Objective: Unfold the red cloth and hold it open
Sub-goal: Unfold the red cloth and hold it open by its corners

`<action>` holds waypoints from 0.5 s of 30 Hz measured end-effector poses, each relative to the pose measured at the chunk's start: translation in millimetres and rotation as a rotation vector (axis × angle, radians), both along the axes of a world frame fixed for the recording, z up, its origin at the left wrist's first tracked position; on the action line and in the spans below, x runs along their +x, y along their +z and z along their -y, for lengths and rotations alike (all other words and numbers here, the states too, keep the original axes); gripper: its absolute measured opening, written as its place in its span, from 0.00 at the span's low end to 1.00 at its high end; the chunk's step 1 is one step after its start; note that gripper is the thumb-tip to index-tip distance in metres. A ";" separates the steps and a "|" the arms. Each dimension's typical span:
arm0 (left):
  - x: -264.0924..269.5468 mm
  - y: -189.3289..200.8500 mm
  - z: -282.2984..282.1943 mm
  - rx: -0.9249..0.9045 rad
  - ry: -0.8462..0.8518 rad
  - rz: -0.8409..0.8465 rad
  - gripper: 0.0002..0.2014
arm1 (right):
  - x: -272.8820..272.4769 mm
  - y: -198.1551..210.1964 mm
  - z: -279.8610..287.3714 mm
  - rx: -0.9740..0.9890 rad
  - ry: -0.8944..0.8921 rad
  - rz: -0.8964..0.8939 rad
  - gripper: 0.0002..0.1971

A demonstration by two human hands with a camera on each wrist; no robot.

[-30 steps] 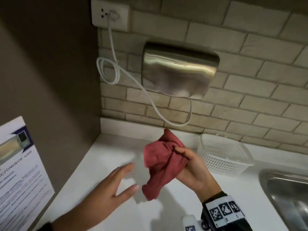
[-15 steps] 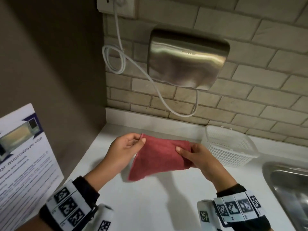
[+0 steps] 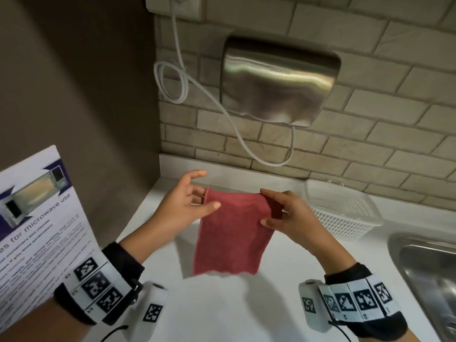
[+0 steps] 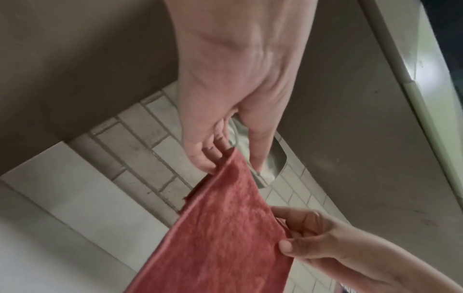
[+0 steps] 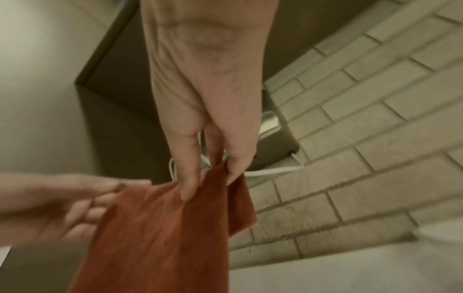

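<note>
The red cloth hangs as a flat, still doubled panel above the white counter, between my two hands. My left hand pinches its top left corner with the thumb in front and fingers behind; the index finger is lifted off. The left wrist view shows that pinch on the cloth. My right hand pinches the top right edge, where a second layer peeks out behind. In the right wrist view the right hand grips the cloth between thumb and fingers.
A white plastic basket sits on the counter just right of my right hand. A steel sink lies at the far right. A metal hand dryer and its looped cable hang on the brick wall. A microwave poster is at left.
The right hand first held the crumpled cloth alone. The left hand came in and took the left corner, and the cloth spread into a flat panel that now hangs longer.
</note>
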State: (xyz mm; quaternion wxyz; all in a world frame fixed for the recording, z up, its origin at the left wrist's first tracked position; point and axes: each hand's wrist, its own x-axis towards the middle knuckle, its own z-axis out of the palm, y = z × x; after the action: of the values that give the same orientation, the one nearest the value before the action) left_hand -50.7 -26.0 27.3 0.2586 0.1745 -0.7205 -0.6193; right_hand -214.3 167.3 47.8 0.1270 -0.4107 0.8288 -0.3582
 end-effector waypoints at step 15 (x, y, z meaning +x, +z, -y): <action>1.2 12.9 10.8 -0.260 -0.038 0.018 0.06 | 1.2 11.7 -7.4 -0.191 0.074 0.409 0.18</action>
State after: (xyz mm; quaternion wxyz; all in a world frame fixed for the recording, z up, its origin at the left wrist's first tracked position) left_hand -49.5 -36.8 40.2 0.2610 0.1314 -0.8002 -0.5238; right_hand -213.1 174.7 59.5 0.2661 -0.3698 0.7324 -0.5059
